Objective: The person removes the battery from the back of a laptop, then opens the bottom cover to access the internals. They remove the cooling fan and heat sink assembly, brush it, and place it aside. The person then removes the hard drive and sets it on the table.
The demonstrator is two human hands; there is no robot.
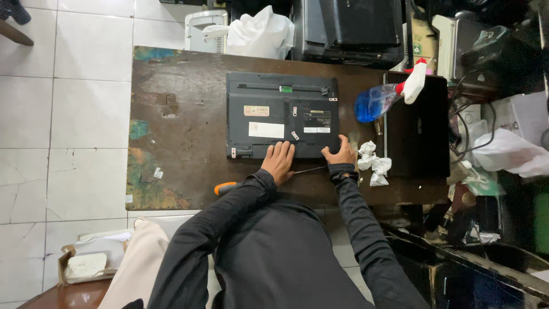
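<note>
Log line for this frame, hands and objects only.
left hand: flat on laptop near edge | right hand: on laptop corner | screwdriver: on table, under left arm | spray bottle, tissues: right

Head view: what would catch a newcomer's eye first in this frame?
A dark laptop lies bottom-up in the middle of a worn brown table, with the left hand and right hand resting on its near edge. To its right a blue spray bottle lies on its side, near crumpled white tissue. An orange-handled screwdriver lies at the table's near edge, partly under the left arm.
</note>
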